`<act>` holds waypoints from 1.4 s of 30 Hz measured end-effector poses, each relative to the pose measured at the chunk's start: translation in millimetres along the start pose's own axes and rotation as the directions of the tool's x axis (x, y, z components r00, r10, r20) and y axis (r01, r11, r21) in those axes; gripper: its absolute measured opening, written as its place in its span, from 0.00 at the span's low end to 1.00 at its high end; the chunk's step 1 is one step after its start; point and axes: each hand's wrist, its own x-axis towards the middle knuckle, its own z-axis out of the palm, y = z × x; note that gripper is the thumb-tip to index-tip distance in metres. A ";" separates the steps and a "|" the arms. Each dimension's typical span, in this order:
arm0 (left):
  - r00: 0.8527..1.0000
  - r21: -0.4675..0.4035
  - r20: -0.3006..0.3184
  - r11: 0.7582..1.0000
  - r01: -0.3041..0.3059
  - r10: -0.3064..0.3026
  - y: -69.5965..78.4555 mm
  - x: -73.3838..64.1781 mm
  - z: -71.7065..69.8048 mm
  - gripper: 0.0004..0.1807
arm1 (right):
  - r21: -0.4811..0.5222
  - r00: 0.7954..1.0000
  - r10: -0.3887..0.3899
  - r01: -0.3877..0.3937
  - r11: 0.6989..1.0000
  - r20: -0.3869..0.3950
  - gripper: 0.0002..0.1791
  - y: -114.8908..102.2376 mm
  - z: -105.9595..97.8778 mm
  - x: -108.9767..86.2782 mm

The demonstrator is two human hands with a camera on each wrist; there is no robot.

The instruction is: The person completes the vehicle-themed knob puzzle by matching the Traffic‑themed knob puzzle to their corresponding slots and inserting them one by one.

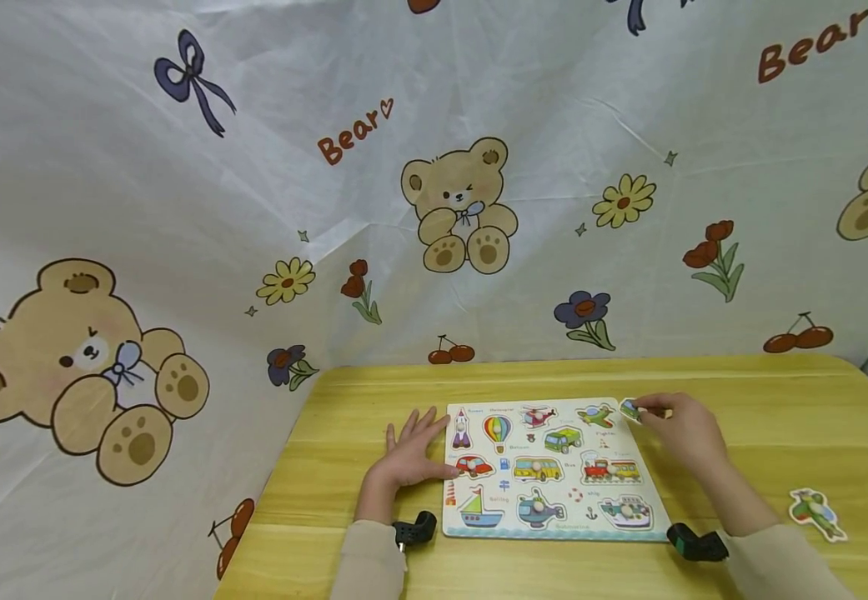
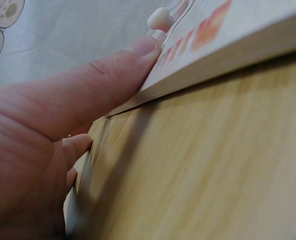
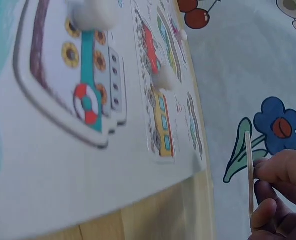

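A white cloth printed with bears and flowers (image 1: pixel 539 92) hangs behind a wooden table (image 1: pixel 373 387). On the table lies a puzzle board (image 1: pixel 539 535) with pictures of vehicles. The left hand (image 1: pixel 409 460) has its fingers spread, and its thumb (image 2: pixel 102 82) rests on the left edge of the board, near the red car (image 1: pixel 473 467). The right hand (image 1: pixel 684 427) pinches a small piece (image 1: pixel 630 410) beside the upper right corner. Another loose piece (image 1: pixel 816 512) lies farther right on the table.
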 end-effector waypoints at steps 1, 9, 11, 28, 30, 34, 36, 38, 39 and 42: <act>1.000 0.001 0.001 1.000 0.002 -0.002 0.1 -0.1 0.1 0.52 | 0.002 1.000 -0.003 0.003 1.000 0.004 0.14 -1.7 1.3 -0.5; 1.000 -0.004 -0.001 1.000 0.007 -0.007 1.0 -0.3 0.3 0.52 | 0.012 0.999 -0.026 0.026 1.000 0.034 0.13 -14.9 11.4 -3.8; 1.000 -0.002 -0.004 1.000 0.006 -0.006 1.1 -0.6 0.0 0.52 | 0.018 0.998 -0.038 0.037 0.999 0.044 0.13 -17.0 14.1 -4.8; 1.000 -0.009 -0.001 1.000 0.001 -0.001 0.1 -0.3 0.2 0.52 | 0.069 0.989 -0.085 0.077 0.995 0.122 0.11 -32.4 44.0 -10.6; 1.000 -0.011 -0.001 1.000 0.006 -0.006 -0.3 0.0 0.7 0.52 | 0.073 0.987 -0.096 0.087 0.994 0.131 0.11 -35.6 47.7 -11.4; 1.000 -0.017 -0.005 1.000 0.007 -0.008 -0.4 0.2 1.0 0.52 | 0.082 0.985 -0.090 0.078 0.994 0.149 0.11 -42.6 54.7 -12.5; 1.000 -0.018 -0.007 1.000 0.005 -0.005 0.0 -0.1 0.8 0.52 | 0.073 0.984 -0.092 0.082 0.994 0.155 0.10 -45.3 58.4 -12.6; 1.000 -0.017 -0.006 1.000 0.004 -0.005 0.6 -0.2 0.6 0.52 | 0.059 0.983 -0.097 0.089 0.994 0.157 0.10 -46.2 62.8 -12.3; 1.000 -0.015 -0.005 1.000 0.005 -0.005 0.7 -0.3 0.6 0.52 | 0.050 0.982 -0.102 0.096 0.994 0.156 0.10 -46.2 65.0 -12.0; 1.000 -0.014 -0.003 1.000 0.004 -0.004 0.7 -0.6 0.8 0.52 | 0.042 0.981 -0.111 0.106 0.993 0.160 0.10 -45.4 70.5 -12.4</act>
